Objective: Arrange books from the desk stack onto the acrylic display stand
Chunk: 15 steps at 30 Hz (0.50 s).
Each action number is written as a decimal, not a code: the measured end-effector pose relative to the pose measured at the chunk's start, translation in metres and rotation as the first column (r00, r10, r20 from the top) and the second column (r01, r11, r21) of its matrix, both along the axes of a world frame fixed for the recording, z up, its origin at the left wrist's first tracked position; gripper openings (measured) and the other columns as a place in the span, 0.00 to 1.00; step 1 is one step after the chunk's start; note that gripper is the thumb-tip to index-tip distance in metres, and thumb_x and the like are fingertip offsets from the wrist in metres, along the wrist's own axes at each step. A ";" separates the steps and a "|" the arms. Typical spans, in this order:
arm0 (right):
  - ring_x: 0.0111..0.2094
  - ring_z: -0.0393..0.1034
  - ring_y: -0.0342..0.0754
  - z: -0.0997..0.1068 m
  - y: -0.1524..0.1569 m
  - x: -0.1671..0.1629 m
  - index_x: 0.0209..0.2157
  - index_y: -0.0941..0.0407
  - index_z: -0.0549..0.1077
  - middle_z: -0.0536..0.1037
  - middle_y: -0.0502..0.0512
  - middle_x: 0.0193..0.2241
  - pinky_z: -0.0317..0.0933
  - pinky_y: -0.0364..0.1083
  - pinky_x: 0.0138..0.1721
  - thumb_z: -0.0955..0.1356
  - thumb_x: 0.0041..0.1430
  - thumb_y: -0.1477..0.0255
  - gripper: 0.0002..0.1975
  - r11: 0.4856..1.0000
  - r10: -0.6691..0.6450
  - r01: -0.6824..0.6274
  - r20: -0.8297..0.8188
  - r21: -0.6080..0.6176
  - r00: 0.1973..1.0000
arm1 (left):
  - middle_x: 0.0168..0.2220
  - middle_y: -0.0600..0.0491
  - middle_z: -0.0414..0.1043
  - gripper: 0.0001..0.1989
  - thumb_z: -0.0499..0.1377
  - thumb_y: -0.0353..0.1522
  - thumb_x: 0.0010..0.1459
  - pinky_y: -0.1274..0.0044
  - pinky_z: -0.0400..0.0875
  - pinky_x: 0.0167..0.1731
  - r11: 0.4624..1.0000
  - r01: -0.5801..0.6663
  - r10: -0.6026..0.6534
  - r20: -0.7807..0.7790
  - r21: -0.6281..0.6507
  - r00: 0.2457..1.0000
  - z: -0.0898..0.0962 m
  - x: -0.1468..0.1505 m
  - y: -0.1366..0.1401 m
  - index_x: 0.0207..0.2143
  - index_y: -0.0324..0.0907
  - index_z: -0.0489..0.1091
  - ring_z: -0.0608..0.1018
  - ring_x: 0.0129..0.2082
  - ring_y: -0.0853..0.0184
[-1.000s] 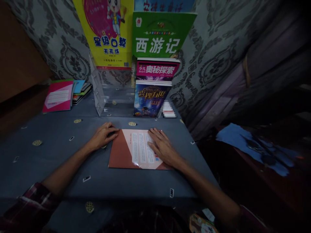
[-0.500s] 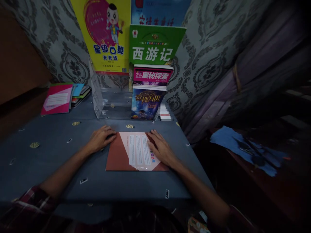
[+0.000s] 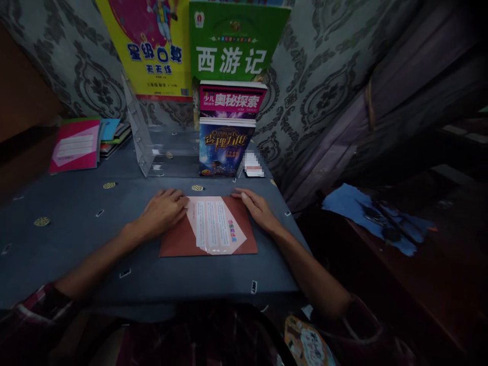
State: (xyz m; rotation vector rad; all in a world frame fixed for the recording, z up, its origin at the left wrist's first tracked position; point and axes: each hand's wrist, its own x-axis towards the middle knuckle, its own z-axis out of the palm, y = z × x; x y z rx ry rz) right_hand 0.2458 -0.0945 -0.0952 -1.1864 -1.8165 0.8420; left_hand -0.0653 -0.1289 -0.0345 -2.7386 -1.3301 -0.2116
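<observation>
A closed brown-and-pink book [image 3: 213,229] lies face down on the cloth-covered table, its printed text turned sideways to me. My left hand [image 3: 163,211] rests over its far left corner, fingers loosely bent and close together, the tips reaching onto the cover. At the far right corner, my right hand [image 3: 256,206] lies along the edge with its fingers stretched out to the left. Neither hand lifts the book. The undersides of both hands are hidden.
Beyond the book stands a clear display rack [image 3: 139,132] with a yellow workbook [image 3: 158,61], a green book [image 3: 232,40], a magenta book [image 3: 232,101] and a blue book [image 3: 223,150]. Stacked books [image 3: 76,145] lie at left. A blue cloth [image 3: 343,203] lies off to the right.
My right hand has slid off the cover's right part to its far corner. My left hand now overlaps the far left corner. The camera view has shifted, moving everything up and left.
</observation>
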 end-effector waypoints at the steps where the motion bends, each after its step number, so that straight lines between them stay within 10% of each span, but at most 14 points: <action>1: 0.54 0.75 0.56 0.000 0.000 -0.001 0.55 0.53 0.74 0.83 0.59 0.49 0.65 0.59 0.59 0.60 0.68 0.49 0.27 1.000 -0.004 0.004 -0.017 -0.004 1.000 | 0.47 0.44 0.75 0.14 0.50 0.33 0.70 0.66 0.70 0.48 0.994 0.092 -0.089 0.040 -0.056 0.995 0.005 0.010 -0.006 0.48 0.39 0.73 0.75 0.47 0.58; 5: 0.53 0.76 0.56 0.000 -0.001 -0.003 0.54 0.53 0.75 0.83 0.59 0.48 0.65 0.58 0.59 0.60 0.67 0.46 0.29 1.000 -0.008 0.007 -0.064 -0.018 0.998 | 0.54 0.47 0.73 0.17 0.51 0.32 0.71 0.69 0.66 0.55 0.857 0.464 -0.433 0.172 -0.226 0.885 0.015 0.051 -0.035 0.60 0.42 0.67 0.73 0.55 0.62; 15: 0.53 0.76 0.55 0.006 -0.001 -0.004 0.53 0.53 0.75 0.83 0.59 0.47 0.64 0.57 0.60 0.60 0.66 0.46 0.30 0.999 -0.022 0.019 -0.074 -0.032 0.997 | 0.62 0.48 0.69 0.21 0.49 0.39 0.72 0.67 0.59 0.57 0.779 0.561 -0.559 0.095 -0.279 0.824 0.001 0.102 -0.043 0.63 0.42 0.64 0.69 0.62 0.60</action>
